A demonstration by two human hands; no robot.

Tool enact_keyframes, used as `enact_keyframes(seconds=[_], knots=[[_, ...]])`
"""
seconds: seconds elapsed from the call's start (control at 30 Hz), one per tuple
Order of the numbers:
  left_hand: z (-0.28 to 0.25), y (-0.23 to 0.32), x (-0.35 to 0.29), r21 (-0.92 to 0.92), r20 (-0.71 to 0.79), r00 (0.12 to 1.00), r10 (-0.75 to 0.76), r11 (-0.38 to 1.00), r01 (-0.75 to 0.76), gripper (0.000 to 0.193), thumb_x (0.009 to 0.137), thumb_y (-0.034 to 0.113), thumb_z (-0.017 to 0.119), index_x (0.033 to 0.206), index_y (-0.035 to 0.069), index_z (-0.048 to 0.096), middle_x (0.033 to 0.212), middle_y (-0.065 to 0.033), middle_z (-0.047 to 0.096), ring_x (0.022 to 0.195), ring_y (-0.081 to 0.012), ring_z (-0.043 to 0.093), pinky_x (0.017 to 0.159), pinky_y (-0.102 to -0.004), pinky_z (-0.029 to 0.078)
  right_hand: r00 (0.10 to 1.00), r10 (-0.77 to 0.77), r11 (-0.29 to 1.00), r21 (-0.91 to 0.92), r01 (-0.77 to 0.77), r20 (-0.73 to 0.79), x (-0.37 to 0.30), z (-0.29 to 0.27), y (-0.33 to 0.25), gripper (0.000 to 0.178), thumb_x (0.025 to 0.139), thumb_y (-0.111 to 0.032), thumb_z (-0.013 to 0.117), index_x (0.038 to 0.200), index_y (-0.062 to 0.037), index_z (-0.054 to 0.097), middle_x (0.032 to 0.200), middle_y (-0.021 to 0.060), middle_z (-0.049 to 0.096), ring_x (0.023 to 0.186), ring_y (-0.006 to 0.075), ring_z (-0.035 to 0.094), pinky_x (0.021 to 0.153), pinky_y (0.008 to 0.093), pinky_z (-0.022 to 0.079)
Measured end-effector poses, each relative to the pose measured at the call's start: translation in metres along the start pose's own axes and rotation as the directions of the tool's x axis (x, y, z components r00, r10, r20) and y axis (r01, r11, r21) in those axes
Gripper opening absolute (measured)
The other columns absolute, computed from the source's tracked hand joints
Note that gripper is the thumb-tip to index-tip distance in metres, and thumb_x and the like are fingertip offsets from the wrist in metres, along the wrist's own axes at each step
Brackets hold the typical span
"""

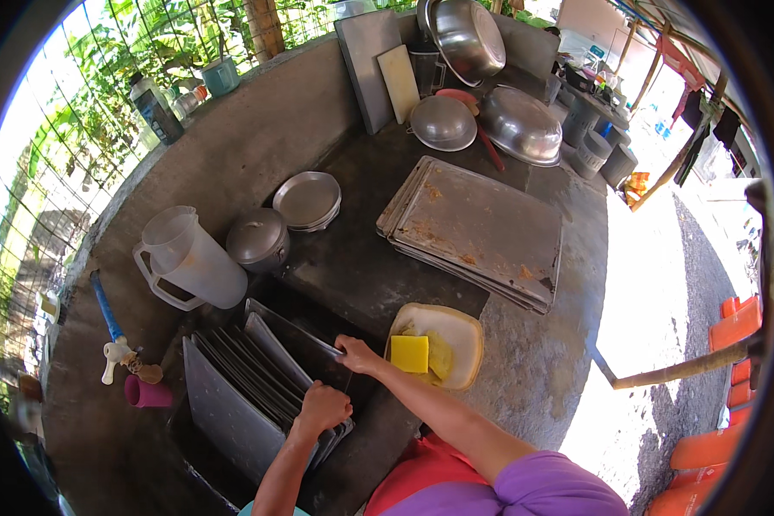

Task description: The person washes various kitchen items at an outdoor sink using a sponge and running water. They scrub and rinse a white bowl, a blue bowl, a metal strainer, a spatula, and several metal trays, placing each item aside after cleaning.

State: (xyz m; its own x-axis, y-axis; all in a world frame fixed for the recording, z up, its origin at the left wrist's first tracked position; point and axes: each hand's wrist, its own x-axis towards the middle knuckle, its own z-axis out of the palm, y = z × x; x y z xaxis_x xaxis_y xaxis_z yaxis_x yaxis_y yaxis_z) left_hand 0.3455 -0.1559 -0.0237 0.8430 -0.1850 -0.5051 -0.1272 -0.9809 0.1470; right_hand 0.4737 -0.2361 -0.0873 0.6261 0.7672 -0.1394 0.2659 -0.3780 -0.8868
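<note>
Several flat metal baking trays [225, 404] stand on edge, packed side by side in a dark sink basin [205, 483]. My left hand [325, 406] is closed at the near end of the upright trays, its fingers around a tray edge. With bent fingers my right hand [361, 354] grips the rim of a separate tray [294, 330], tilted away from the rest on their right side. Close to my right forearm, a shallow cream dish [464, 344] holds a yellow sponge [409, 353] and a yellowish lump beside it.
Flat trays [490, 228] lie stacked on the concrete counter. Behind the sink are a plastic pitcher [193, 258], lidded pot [259, 239] and round pans [308, 199]. A tap [119, 354] and pink cup [149, 391] sit left. Basins [522, 125] and boards [370, 69] stand at back.
</note>
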Motion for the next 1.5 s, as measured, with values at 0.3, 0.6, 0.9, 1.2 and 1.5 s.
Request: enact_keyframes(seconds=[0.3, 0.6, 0.9, 1.2, 1.5], knots=[[0.007, -0.001, 0.018, -0.020, -0.023, 0.999, 0.024, 1.000, -0.024, 0.025, 0.077, 0.029, 0.049, 0.072, 0.013, 0.067, 0.071, -0.0057, 0.064, 0.073, -0.0229, 0.061, 0.078, -0.0381, 0.038, 0.360, 0.135, 0.772, -0.130, -0.622, -0.923, -0.081, -0.223, 0.080, 0.040, 0.076, -0.009, 0.062, 0.113, -0.0049, 0.048, 0.126, 0.0160, 0.034, 0.116, 0.0335, 0.031, 0.092, 0.0443, 0.032], [0.011, -0.001, 0.026, -0.038, 0.001, 1.000, 0.020, 0.999, -0.020, 0.024, 0.076, 0.028, 0.049, 0.076, 0.012, 0.068, 0.073, -0.0070, 0.064, 0.075, -0.0232, 0.061, 0.079, -0.0391, 0.038, 0.049, 0.710, 0.610, 0.579, -0.542, -0.702, -0.181, -0.351, 0.272, 0.042, 0.066, -0.030, 0.074, 0.093, -0.0023, 0.058, 0.090, 0.0120, 0.061, 0.084, 0.0288, 0.058, 0.080, 0.0368, 0.046], [0.010, -0.001, 0.028, -0.051, 0.075, 0.997, 0.000, 0.999, 0.004, 0.024, 0.078, 0.028, 0.050, 0.078, 0.012, 0.067, 0.075, -0.0065, 0.064, 0.078, -0.0236, 0.059, 0.078, -0.0378, 0.036, 0.522, 0.371, 0.569, 0.632, 0.525, -0.768, -0.213, -0.339, 0.138, 0.026, 0.066, 0.003, 0.056, 0.091, 0.0010, 0.057, 0.079, 0.0059, 0.059, 0.071, 0.0176, 0.057, 0.068, 0.0306, 0.046], [0.006, 0.004, 0.015, -0.049, 0.022, 0.997, 0.074, 0.996, -0.073, 0.025, 0.077, 0.029, 0.050, 0.074, 0.012, 0.067, 0.072, -0.0073, 0.064, 0.077, -0.0233, 0.062, 0.078, -0.0378, 0.036, 0.700, 0.186, 0.678, 0.606, 0.416, -0.689, -0.239, -0.313, -0.017, 0.034, 0.058, -0.001, 0.058, 0.092, 0.0024, 0.056, 0.081, 0.0087, 0.061, 0.071, 0.0193, 0.060, 0.070, 0.0296, 0.050], [0.000, 0.007, -0.012, 0.002, -0.079, 0.993, 0.092, 0.996, -0.092, 0.023, 0.075, 0.030, 0.052, 0.069, 0.014, 0.067, 0.069, -0.0069, 0.064, 0.072, -0.0234, 0.062, 0.073, -0.0363, 0.040, 0.986, 0.110, 0.653, 0.757, 0.026, -0.128, -0.100, -0.146, -0.017, 0.012, 0.064, 0.002, 0.057, 0.076, 0.0010, 0.058, 0.069, 0.0000, 0.057, 0.061, 0.0067, 0.051, 0.057, 0.0211, 0.041]])
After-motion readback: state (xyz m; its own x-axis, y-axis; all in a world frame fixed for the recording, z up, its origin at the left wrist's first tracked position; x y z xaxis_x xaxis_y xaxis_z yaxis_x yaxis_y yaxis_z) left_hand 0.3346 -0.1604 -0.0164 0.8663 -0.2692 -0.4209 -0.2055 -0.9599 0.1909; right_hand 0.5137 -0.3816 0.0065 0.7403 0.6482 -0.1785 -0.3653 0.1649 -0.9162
